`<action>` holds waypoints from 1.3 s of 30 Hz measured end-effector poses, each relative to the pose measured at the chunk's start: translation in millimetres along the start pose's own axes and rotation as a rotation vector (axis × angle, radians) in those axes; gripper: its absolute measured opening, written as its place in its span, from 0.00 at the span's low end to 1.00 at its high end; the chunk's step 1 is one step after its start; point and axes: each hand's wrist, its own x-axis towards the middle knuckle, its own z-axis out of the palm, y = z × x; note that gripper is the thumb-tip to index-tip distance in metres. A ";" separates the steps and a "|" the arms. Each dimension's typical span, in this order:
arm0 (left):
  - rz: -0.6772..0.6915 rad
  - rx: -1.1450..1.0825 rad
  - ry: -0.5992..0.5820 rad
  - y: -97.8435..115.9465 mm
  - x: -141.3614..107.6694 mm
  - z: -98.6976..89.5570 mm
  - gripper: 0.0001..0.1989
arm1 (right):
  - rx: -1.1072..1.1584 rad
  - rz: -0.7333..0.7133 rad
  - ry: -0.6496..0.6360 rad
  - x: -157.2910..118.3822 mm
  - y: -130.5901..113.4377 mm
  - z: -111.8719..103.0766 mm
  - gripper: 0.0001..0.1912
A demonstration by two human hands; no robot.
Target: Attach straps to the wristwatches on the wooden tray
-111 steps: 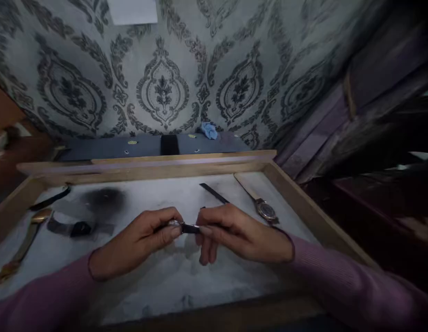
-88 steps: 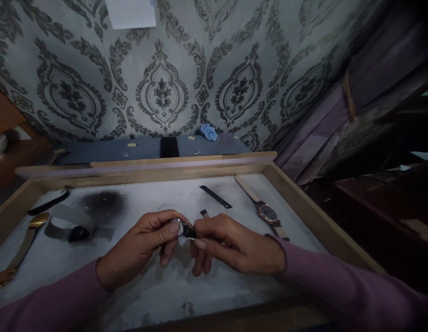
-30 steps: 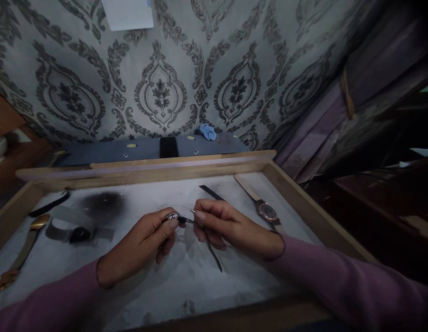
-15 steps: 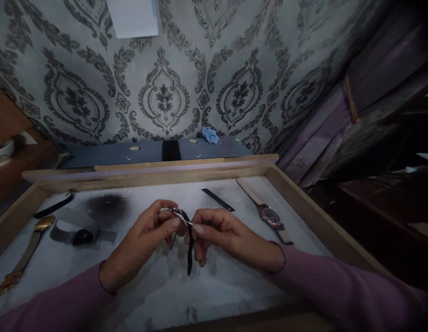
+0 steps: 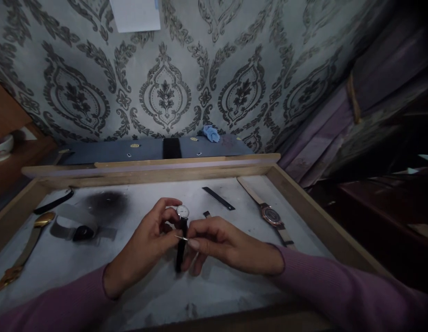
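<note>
Two grips | left fingers (image 5: pixel 169 202) curled: watch (image 5: pixel 182 211) | right fingers (image 5: pixel 204 246) pinched: thin tool (image 5: pixel 181 238)

Person's got 2 hands (image 5: pixel 149 236) (image 5: pixel 229 242), 1 wooden tray (image 5: pixel 148 173), 4 watches (image 5: pixel 182 212) (image 5: pixel 44 219) (image 5: pixel 83 233) (image 5: pixel 272 215) lol, 1 thin metal tool (image 5: pixel 181 238), 1 flat black strip (image 5: pixel 218 198), 1 curved black band (image 5: pixel 55 203), 1 blue crumpled wad (image 5: pixel 211 133), 1 black rectangular slab (image 5: pixel 172 148), 1 white sheet (image 5: pixel 136 14) and 1 bowl (image 5: pixel 2 149).

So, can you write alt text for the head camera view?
The left hand holds a white-faced watch with a dark strap; the right hand pinches a thin metal tool by the strap. Other watches lie to either side in a wooden tray.
</note>
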 end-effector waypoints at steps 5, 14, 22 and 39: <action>0.051 0.060 -0.042 9.3 -5.0 -2.6 0.19 | -0.341 -0.019 0.101 -8.6 -18.5 -2.0 0.16; 0.060 0.344 -0.181 16.1 -8.8 -6.5 0.21 | -0.511 -0.145 0.095 -9.2 -22.5 -4.8 0.13; 0.054 0.367 -0.238 22.8 -6.3 -12.8 0.05 | -0.336 -0.170 0.230 -8.4 -16.7 -0.9 0.15; 0.001 0.343 -0.244 27.7 -6.1 -13.8 0.08 | -0.760 -0.314 0.358 -12.4 -23.9 3.0 0.11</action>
